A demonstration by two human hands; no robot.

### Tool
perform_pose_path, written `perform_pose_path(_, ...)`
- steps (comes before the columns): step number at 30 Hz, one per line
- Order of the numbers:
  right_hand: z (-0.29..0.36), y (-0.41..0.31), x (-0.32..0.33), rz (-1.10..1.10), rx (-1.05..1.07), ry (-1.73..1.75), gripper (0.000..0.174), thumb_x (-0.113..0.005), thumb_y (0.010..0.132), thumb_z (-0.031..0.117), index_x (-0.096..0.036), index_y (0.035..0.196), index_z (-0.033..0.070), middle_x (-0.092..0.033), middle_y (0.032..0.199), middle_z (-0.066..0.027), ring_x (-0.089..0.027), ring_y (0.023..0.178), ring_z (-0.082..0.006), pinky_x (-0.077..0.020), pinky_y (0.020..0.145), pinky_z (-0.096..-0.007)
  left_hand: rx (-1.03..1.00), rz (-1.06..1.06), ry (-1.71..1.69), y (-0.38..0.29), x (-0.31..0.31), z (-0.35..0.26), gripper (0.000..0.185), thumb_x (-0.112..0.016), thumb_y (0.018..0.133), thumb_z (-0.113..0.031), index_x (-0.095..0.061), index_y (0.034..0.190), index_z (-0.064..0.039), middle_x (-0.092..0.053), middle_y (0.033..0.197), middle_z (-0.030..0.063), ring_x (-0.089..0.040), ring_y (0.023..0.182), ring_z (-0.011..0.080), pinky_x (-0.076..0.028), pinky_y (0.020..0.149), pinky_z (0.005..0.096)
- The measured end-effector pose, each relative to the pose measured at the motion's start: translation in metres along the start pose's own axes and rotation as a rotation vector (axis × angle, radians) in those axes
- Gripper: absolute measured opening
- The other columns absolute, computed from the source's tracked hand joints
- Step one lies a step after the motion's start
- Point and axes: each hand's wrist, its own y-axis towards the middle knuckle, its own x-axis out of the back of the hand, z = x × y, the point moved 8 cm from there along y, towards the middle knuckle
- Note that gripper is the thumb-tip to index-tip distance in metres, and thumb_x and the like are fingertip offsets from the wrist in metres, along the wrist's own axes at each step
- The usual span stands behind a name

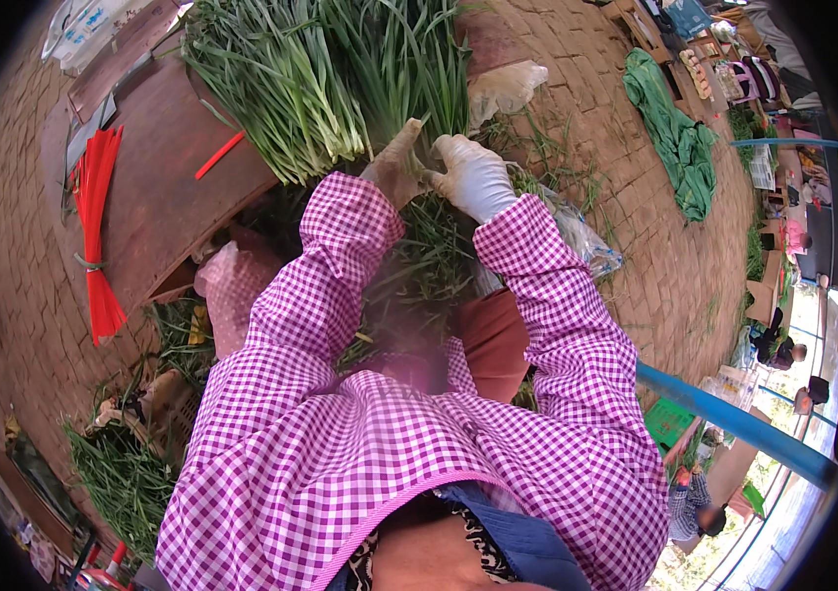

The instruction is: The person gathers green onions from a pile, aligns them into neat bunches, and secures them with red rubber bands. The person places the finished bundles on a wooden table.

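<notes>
My left hand, in a soiled glove, is at the cut ends of a heap of long green leaves that look like garlic chives. Close beside it, my right hand wears a whitish glove, its fingers curled towards the left. Whether either hand grips any stalks is hidden by gloves and leaves. The chives lie on a brown tabletop, pale stem ends towards me. Below my hands, loose green leaves fill the space between my knees.
A tied bunch of red strips lies on the table's left side, with one loose red strip nearer the chives. Clear plastic and green cloth lie on brick paving to the right. A blue pole stands beside me.
</notes>
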Motion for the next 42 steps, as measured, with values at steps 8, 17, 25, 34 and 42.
perform_pose_path(8,-0.020,-0.001,-0.009,0.001,-0.185,0.434,0.024,-0.067,0.082,0.022,-0.060,0.096,0.004,-0.061,0.094,-0.0167,-0.062,0.090,-0.0360,-0.0498,0.081,-0.0433,0.015,-0.093,0.023,0.009,0.010,0.008,0.074,-0.069,0.087,-0.038,-0.031,0.140,-0.003,-0.042,0.136,0.0191,-0.053,0.113,0.0336,-0.051,0.089,0.0479)
perform_pose_path(17,0.026,-0.018,0.017,-0.329,0.278,0.289,0.015,-0.068,0.079,0.017,-0.057,0.084,0.009,-0.060,0.080,-0.0072,-0.060,0.080,-0.0270,-0.0474,0.081,-0.0396,-0.049,-0.212,0.016,0.028,0.027,0.011,0.043,-0.062,0.093,-0.027,-0.051,0.125,0.001,-0.055,0.127,0.0164,-0.054,0.116,0.0290,-0.049,0.098,0.0426)
perform_pose_path(25,0.038,-0.134,-0.032,0.499,0.286,0.714,0.021,-0.065,0.087,0.023,-0.063,0.100,0.007,-0.066,0.084,-0.0080,-0.065,0.082,-0.0200,-0.0527,0.069,-0.0279,-0.066,-0.249,0.086,0.031,0.037,0.008,0.030,-0.061,0.093,-0.021,-0.059,0.116,-0.002,-0.063,0.113,0.0139,-0.062,0.098,0.0275,-0.054,0.086,0.0428)
perform_pose_path(34,-0.071,-0.016,-0.077,0.334,-0.513,1.483,0.079,-0.059,0.083,0.065,-0.045,0.133,0.006,-0.058,0.119,-0.0099,-0.054,0.110,-0.0226,-0.0409,0.097,-0.0428,0.005,-0.081,0.255,0.017,0.016,0.010,0.030,-0.059,0.093,-0.020,-0.059,0.114,0.001,-0.063,0.108,0.0134,-0.060,0.100,0.0273,-0.050,0.091,0.0437)
perform_pose_path(42,-0.048,0.020,-0.064,0.080,-0.488,1.771,0.041,-0.068,0.086,0.018,-0.054,0.121,0.001,-0.064,0.105,-0.0122,-0.061,0.094,-0.0210,-0.0501,0.081,-0.0343,0.149,-0.186,0.596,0.018,0.016,0.020,0.040,-0.063,0.091,-0.032,-0.059,0.116,-0.001,-0.063,0.114,0.0149,-0.062,0.104,0.0285,-0.053,0.092,0.0440)
